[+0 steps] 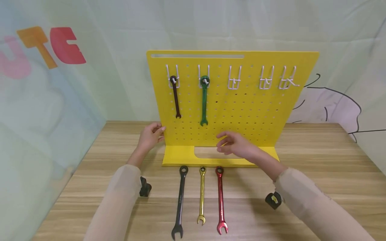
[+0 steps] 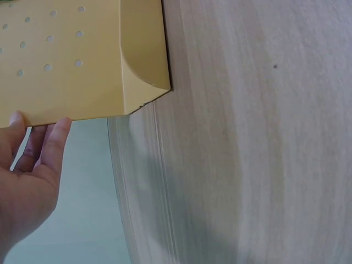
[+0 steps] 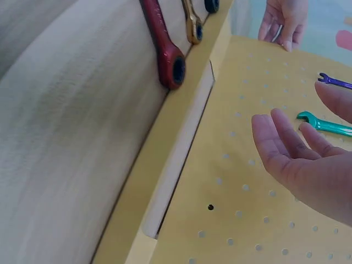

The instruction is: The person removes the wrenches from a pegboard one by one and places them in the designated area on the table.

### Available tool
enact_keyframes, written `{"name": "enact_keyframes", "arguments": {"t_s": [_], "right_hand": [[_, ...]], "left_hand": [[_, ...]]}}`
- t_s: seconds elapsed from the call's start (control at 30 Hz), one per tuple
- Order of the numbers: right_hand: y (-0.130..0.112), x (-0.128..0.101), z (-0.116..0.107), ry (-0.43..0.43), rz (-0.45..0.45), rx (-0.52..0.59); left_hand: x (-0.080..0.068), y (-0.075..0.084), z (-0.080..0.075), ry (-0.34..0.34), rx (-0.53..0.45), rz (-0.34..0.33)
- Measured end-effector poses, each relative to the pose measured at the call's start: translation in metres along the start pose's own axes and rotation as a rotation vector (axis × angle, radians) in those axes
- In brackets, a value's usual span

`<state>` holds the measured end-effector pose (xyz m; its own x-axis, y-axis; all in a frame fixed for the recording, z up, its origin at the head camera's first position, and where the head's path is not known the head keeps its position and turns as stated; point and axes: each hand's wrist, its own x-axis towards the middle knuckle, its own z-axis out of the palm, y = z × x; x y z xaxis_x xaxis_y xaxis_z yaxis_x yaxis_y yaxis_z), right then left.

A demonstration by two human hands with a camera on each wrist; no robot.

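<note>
A yellow pegboard (image 1: 241,110) stands upright on the wooden table (image 1: 316,160). A dark wrench (image 1: 175,97) and a green wrench (image 1: 204,100) hang from its white hooks (image 1: 234,78). My left hand (image 1: 149,136) touches the board's left edge (image 2: 82,113) with its fingertips. My right hand (image 1: 233,144) hovers with relaxed fingers just in front of the board's lower middle, holding nothing; its fingers (image 3: 286,146) show in the right wrist view. A black wrench (image 1: 180,202), a gold wrench (image 1: 201,195) and a red wrench (image 1: 221,200) lie side by side in front of the base.
The pegboard's yellow base (image 1: 178,157) has a cut-out slot (image 1: 211,152). Three white hooks on the right of the board carry nothing. A pale fabric backdrop (image 1: 90,83) surrounds the table. Wrist camera mounts (image 1: 145,187) sit on both forearms.
</note>
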<state>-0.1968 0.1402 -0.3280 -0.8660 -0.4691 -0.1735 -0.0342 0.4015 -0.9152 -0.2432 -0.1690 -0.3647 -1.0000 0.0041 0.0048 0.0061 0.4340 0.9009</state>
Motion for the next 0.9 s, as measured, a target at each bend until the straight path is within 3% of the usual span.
{"name": "enact_keyframes", "arguments": {"t_s": [0.9], "right_hand": [[-0.046,0.017,-0.014,0.081,-0.133,0.023]], "left_hand": [[0.001,-0.003,0.0,0.003,-0.007,0.018]]}}
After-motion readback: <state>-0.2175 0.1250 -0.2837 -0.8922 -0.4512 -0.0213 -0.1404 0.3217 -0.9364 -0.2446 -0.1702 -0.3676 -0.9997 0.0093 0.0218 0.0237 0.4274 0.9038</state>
